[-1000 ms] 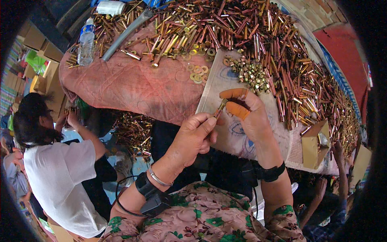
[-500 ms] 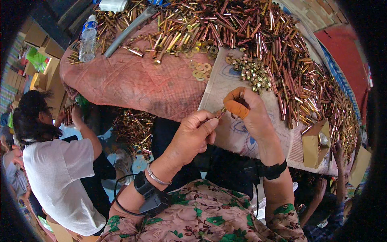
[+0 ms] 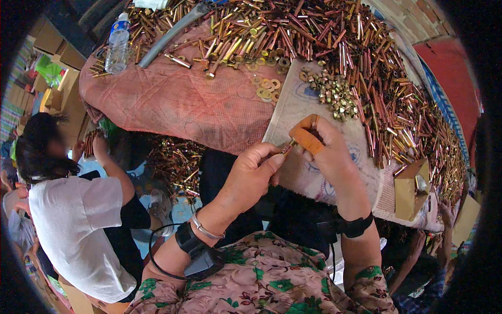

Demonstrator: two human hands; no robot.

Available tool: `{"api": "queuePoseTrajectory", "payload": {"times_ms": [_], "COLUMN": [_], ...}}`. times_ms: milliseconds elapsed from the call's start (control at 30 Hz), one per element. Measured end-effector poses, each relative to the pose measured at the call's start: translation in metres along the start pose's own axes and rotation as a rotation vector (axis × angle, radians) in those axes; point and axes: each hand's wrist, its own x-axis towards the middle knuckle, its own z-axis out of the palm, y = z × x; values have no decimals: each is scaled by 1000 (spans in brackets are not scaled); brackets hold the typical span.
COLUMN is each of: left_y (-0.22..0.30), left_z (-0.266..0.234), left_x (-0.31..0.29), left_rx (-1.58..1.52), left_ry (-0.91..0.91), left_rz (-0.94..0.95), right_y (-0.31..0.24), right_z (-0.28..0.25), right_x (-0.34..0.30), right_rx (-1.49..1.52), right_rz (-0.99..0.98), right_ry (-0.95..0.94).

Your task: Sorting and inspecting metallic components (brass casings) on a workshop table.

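Observation:
My left hand (image 3: 250,175) pinches a short brassy-red bolt (image 3: 287,148) between thumb and forefinger, most of it hidden in the grip. At the bolt's upper end are the closed fingertips of my right hand (image 3: 327,144), which wears orange covers (image 3: 307,137) on its fingers. Whether a nut sits under those fingertips is hidden. Just beyond, on the pale patterned cloth (image 3: 285,116), lies a heap of small brassy nuts (image 3: 334,97). Flat yellow washers (image 3: 267,88) are scattered on the red quilted cloth (image 3: 172,112) to its left.
A large pile of copper-coloured bolts and tubes (image 3: 361,57) spreads across the far and right side. A plastic bottle (image 3: 117,47) and a grey tube (image 3: 170,37) lie at far left; a small open carton (image 3: 410,191) is at right. A co-worker (image 3: 78,220) sits at left, another person's arms show right.
The view has shifted slightly. A little more of the bolt shows between my hands, which keep nearly the same place and grip.

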Motion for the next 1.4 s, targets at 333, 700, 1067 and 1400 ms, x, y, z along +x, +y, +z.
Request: {"api": "queuePoseTrajectory", "payload": {"times_ms": [333,700,1067,1400], "left_y": [-2,-2,-7,13], "left_z": [1,-2,-11,-98], "left_x": [-2,-3,-4,-44], "left_rx": [39,48,96,650], "left_ry": [0,40,57,206], "left_rz": [48,67,189,72], "right_y": [5,-1,1,3], "right_z": [5,10,18,23], "right_x": [2,1,4,17], "right_rx": [-153,113,-148,-351], "right_rz": [-112,29,-96,-251], "right_ry": [53,-8,-55,140]}}
